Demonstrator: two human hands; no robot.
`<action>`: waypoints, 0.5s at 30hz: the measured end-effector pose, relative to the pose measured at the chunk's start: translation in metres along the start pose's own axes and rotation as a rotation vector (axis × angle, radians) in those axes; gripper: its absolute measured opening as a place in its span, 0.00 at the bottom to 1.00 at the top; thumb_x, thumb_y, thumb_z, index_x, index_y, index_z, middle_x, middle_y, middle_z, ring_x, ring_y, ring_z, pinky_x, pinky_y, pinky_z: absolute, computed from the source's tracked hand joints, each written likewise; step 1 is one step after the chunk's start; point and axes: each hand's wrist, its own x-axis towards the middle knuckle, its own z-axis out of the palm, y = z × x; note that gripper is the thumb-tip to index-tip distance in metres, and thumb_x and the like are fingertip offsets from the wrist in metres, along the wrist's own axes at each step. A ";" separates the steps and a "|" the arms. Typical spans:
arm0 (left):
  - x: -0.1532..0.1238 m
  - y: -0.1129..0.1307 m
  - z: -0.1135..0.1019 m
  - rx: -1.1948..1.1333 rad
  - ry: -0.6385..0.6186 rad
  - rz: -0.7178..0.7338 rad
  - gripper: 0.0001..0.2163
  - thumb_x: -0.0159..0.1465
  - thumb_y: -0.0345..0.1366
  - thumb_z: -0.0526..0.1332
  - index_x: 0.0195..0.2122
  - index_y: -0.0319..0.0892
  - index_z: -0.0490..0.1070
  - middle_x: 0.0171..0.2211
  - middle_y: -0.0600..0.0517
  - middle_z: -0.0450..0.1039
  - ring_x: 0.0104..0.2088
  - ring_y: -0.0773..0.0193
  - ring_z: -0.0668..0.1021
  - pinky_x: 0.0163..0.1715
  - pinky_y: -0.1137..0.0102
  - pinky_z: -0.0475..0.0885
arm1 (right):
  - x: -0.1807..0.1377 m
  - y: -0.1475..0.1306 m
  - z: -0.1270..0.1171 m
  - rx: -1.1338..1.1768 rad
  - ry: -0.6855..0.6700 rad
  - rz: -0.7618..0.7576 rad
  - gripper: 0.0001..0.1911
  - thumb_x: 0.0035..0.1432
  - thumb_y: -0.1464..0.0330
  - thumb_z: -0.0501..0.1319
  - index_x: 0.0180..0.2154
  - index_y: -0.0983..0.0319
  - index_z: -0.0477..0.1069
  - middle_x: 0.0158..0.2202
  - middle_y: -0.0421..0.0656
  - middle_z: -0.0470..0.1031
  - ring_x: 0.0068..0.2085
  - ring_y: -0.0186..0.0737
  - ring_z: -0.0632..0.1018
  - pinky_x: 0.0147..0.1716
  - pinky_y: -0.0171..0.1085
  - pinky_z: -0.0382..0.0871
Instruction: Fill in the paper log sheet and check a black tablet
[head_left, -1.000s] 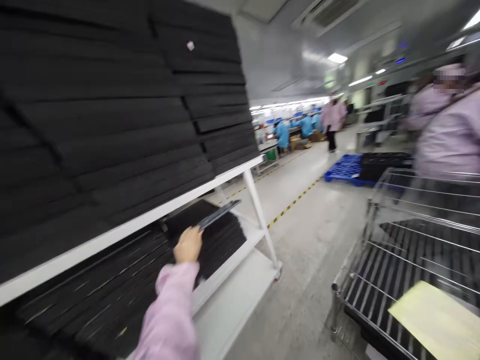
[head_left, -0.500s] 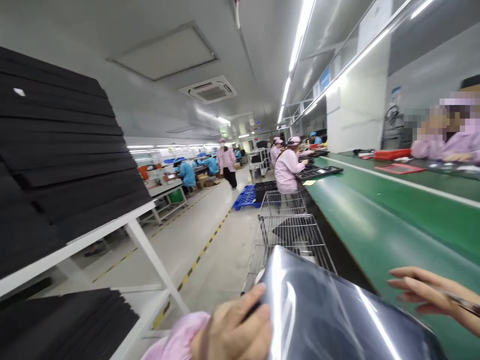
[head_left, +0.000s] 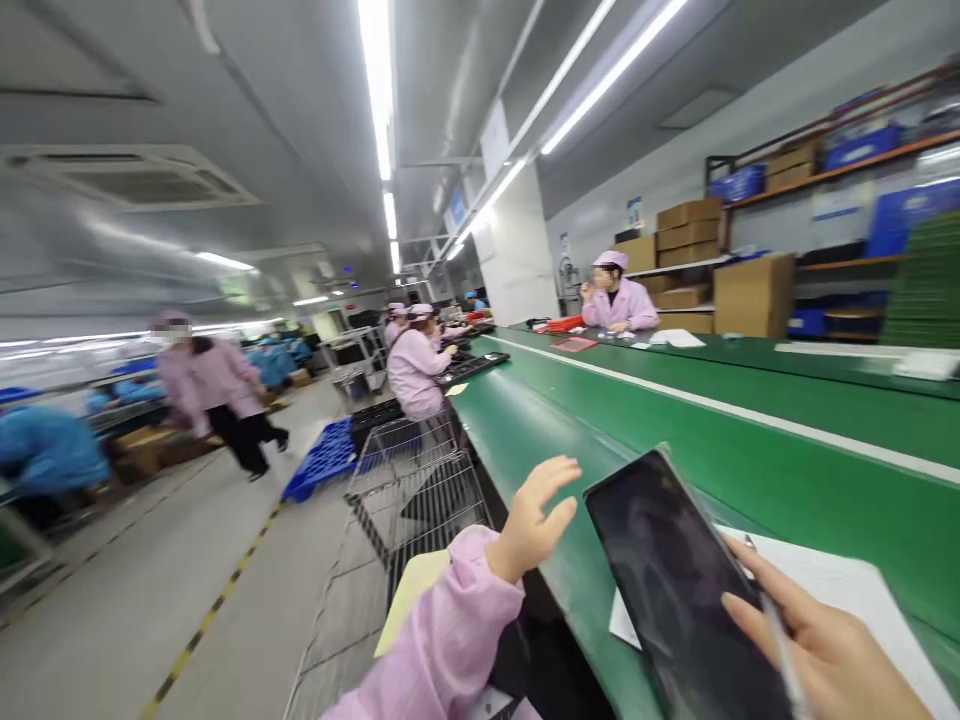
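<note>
A dark, glossy flat panel (head_left: 679, 580) with a thin pale edge stands tilted over the green bench at the lower right. My right hand (head_left: 832, 640) grips its right side, thumb lying across the front. A slim pen-like stick (head_left: 780, 640) also shows along that hand; its exact kind is unclear. To the left of the panel, my left hand (head_left: 536, 520) is raised above the bench's near edge, open, fingers apart and holding nothing. White paper (head_left: 840, 580) lies on the bench behind the panel and right hand.
The long green bench (head_left: 600, 420) runs ahead. Wire rack carts (head_left: 420, 480) stand along its left side, near a blue pallet (head_left: 326, 455). A co-worker in pink (head_left: 622, 300) sits across the bench, another (head_left: 416, 370) farther along it. A person (head_left: 214, 385) walks in the aisle.
My view has swung right. The panel has passed from my left hand to my right hand and now stands more upright. My left hand is off it and open.
</note>
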 end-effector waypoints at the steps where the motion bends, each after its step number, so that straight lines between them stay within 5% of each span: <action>1: 0.012 -0.001 0.018 -0.101 0.011 -0.087 0.17 0.62 0.37 0.54 0.51 0.39 0.66 0.52 0.42 0.69 0.55 0.55 0.69 0.55 0.56 0.64 | -0.005 0.001 0.002 0.003 -0.041 0.003 0.25 0.52 0.53 0.60 0.49 0.57 0.75 0.40 0.42 0.77 0.36 0.47 0.80 0.29 0.31 0.76; 4: 0.040 0.006 0.066 -0.336 -0.074 -0.214 0.27 0.56 0.45 0.61 0.55 0.38 0.63 0.53 0.41 0.68 0.53 0.52 0.70 0.55 0.56 0.63 | -0.018 0.006 0.008 0.030 -0.074 -0.007 0.25 0.59 0.58 0.56 0.56 0.61 0.67 0.41 0.44 0.77 0.35 0.43 0.80 0.29 0.28 0.74; 7: 0.054 0.015 0.096 -0.502 -0.099 -0.287 0.24 0.53 0.46 0.62 0.49 0.39 0.68 0.45 0.45 0.73 0.46 0.55 0.74 0.49 0.61 0.68 | -0.026 0.009 0.007 0.007 -0.053 -0.104 0.25 0.63 0.63 0.54 0.61 0.59 0.59 0.34 0.42 0.79 0.24 0.35 0.79 0.25 0.25 0.72; 9: 0.057 0.018 0.106 -0.571 -0.055 -0.302 0.22 0.53 0.46 0.62 0.46 0.40 0.70 0.41 0.48 0.74 0.42 0.57 0.75 0.46 0.64 0.69 | -0.026 0.005 0.003 -0.045 -0.019 -0.207 0.27 0.64 0.67 0.55 0.63 0.56 0.52 0.34 0.39 0.79 0.22 0.31 0.77 0.25 0.23 0.71; 15: 0.063 0.024 0.115 -0.544 -0.081 -0.106 0.15 0.58 0.42 0.60 0.44 0.41 0.72 0.34 0.50 0.75 0.35 0.63 0.75 0.37 0.69 0.70 | -0.010 -0.004 -0.011 -0.225 0.118 -0.345 0.33 0.63 0.72 0.55 0.65 0.51 0.45 0.47 0.38 0.75 0.38 0.34 0.80 0.36 0.23 0.72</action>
